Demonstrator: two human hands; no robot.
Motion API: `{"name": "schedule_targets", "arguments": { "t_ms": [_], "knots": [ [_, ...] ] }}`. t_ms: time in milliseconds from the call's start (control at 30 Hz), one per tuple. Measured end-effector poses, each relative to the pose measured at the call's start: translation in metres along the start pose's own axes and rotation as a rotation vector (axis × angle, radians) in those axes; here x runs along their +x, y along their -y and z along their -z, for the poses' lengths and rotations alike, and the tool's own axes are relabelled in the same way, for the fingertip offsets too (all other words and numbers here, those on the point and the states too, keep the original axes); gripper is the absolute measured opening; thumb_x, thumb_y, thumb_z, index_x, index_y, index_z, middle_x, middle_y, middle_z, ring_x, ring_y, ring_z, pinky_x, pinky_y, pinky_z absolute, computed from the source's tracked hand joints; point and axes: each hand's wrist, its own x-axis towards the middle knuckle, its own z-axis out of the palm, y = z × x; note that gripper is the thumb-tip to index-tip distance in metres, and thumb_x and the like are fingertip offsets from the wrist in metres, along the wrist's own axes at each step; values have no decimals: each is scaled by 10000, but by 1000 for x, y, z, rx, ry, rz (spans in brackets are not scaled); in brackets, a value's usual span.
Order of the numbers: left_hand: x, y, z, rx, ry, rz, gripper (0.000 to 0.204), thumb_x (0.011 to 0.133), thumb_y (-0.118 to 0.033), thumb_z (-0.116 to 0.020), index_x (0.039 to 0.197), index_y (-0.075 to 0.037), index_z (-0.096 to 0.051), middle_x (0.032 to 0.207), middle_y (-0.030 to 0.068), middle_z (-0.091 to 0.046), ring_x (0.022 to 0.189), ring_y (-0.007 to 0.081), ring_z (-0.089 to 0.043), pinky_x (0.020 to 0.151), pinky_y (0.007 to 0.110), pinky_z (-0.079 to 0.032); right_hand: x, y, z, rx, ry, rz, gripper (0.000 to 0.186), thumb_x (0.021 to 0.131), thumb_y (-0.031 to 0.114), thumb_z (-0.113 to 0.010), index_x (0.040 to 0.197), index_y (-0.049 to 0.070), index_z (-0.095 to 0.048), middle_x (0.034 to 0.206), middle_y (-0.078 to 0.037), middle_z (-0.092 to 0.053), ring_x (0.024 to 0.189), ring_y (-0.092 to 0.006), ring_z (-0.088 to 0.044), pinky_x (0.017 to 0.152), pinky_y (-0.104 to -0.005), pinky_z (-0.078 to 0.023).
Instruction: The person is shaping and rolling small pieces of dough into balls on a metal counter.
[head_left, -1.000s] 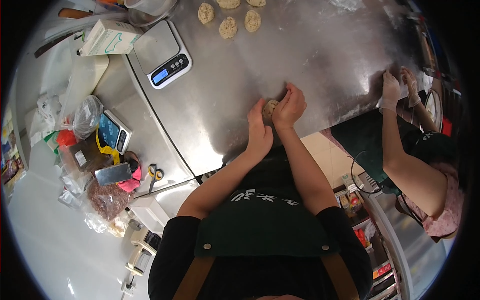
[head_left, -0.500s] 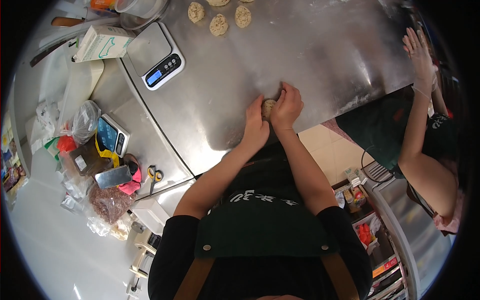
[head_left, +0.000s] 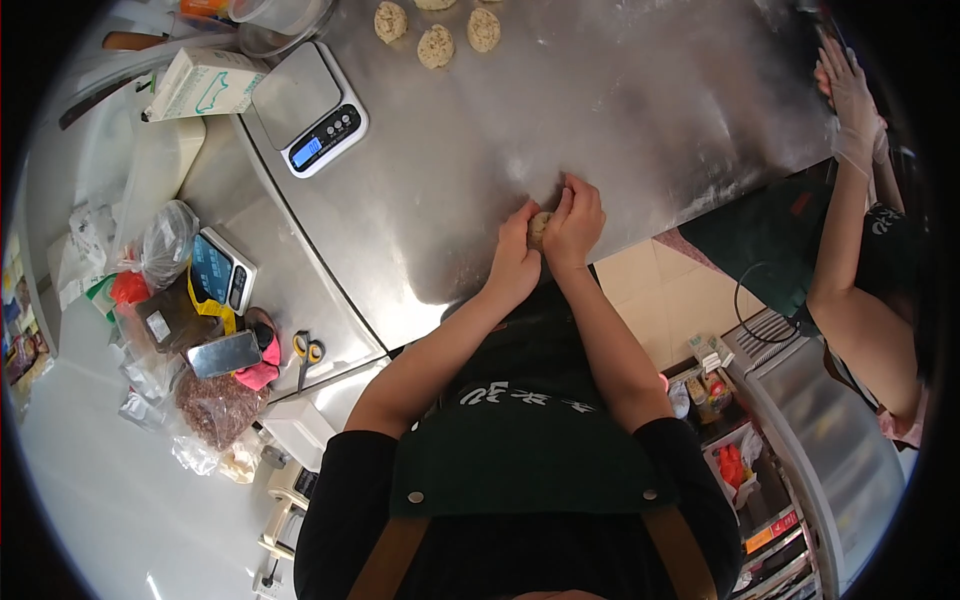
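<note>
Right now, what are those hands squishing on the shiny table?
A person in a dark apron cups a small lump of dough between the left hand and the right hand, low over the steel table. Three shaped dough pieces sit at the far edge, near a digital scale. Yellow-handled scissors and bags lie on the left. A co-worker's gloved hand is raised at the right.

A small, rounded, pale tan dough ball [head_left: 540,226] is pressed between two cupped hands above the near edge of a steel table; only a sliver is seen.
</note>
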Motion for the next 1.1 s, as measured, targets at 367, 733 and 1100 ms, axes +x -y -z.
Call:
{"name": "schedule_targets", "arguments": {
  "t_ms": [367, 733, 1100],
  "knots": [
    [-6, -24, -7, 36, -181, -221, 753, 683, 115, -356, 1419, 12, -235, 1395, 204, -322, 1323, 318, -296, 1114, 379, -231, 33, 14, 3, 187, -79, -51, 184, 893, 117, -504, 1047, 48, -579, 1033, -103, -602, 940, -285, -568, 797, -393, -399],
    [9, -8, -6, 59, -203, -140, 751, 694, 122, -362, 1424, 22, -217, 1432, 209, -291, 1340, 311, -289, 1118, 378, -230, 28, 3, -12, 35, -93, 21, 178, 910, 121, -487, 1038, 58, -594, 976, -91, -616, 904, -278, -584, 779, -405, -400],
    [-17, -15, -16, 2, -144, -137, 743, 688, 127, -361, 1414, 43, -223, 1421, 221, -297, 1342, 323, -293, 1126, 395, -224, 5, -4, -1, 76, -103, -105, 198, 894, 115, -482, 1060, 65, -579, 1017, -94, -612, 924, -288, -575, 781, -399, -384]
  ]
}}
